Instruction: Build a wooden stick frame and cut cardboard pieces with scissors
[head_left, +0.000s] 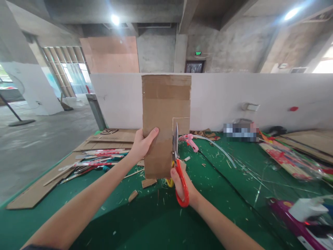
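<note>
Upright in front of me stands a tall piece of brown cardboard point(158, 114), held up off the table. My left hand point(145, 144) grips its left edge, with the thumb flat on the near face and the fingers hidden behind. My right hand point(186, 185) is closed around the red handle of a pair of scissors point(182, 180), its blades pointing up along the cardboard's right side. A rectangular notch is cut out at the lower right, and a pale line runs above the blades. Behind it, a pink hot glue gun point(191, 141) lies on the table.
The green table point(145, 225) carries cardboard scraps point(149, 183) and shavings. Flat cardboard sheets point(31, 194) and wrapped sticks point(101, 158) lie left. At right are a purple power strip point(291, 218), a black cord point(234, 187) and plastic-wrapped packs point(288, 159). A white partition point(117, 100) stands behind.
</note>
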`<state>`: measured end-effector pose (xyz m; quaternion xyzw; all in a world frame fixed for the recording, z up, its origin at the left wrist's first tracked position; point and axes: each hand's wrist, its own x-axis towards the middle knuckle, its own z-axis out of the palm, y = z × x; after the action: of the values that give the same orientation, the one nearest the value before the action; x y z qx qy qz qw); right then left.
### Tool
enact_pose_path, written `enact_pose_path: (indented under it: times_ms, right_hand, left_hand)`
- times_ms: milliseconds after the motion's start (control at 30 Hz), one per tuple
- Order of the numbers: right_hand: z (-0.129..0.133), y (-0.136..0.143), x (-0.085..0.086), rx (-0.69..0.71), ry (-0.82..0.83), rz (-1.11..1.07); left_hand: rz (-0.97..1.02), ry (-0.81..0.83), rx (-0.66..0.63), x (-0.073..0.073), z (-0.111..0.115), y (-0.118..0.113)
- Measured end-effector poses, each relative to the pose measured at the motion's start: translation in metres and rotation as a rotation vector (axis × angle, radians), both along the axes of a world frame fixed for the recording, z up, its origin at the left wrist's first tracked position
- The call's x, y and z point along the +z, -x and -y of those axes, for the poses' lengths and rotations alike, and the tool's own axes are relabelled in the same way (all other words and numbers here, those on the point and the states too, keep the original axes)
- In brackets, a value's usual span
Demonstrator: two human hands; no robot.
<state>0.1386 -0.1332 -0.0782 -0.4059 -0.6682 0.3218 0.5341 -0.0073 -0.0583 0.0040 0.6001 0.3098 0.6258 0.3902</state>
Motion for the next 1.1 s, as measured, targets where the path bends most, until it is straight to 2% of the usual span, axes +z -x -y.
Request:
enact_pose_path:
  times_ms: [100,300,600,700,933,1100]
  right_hand:
    - [0.001,-0.001,-0.001,0.019,-0.084,-0.006]
    - [0.001,-0.008,-0.007,-0.036,-0.126,0.081]
    - [-0.014,-0.023,-0.016,-0.015,-0.274,0.296]
    - [-0.014,-0.025,-0.012,0.009,-0.307,0.302]
    - [-0.007,-0.025,0.005,0.068,-0.253,0.321]
    - [-0.013,-0.024,-0.004,0.021,-0.279,0.296]
  left_hand:
    - [0.007,-0.003,-0.022,-0.003,0.0,-0.002]
    - [-0.025,-0.017,-0.053,-0.003,0.004,-0.003]
    - [-0.08,-0.07,0.008,0.0,0.008,0.001]
    - [-0.059,-0.075,0.027,0.001,0.006,0.003]
    - [-0.089,-0.088,-0.007,0.0,0.004,0.004]
    - [-0.105,-0.081,-0.023,-0.005,0.004,0.001]
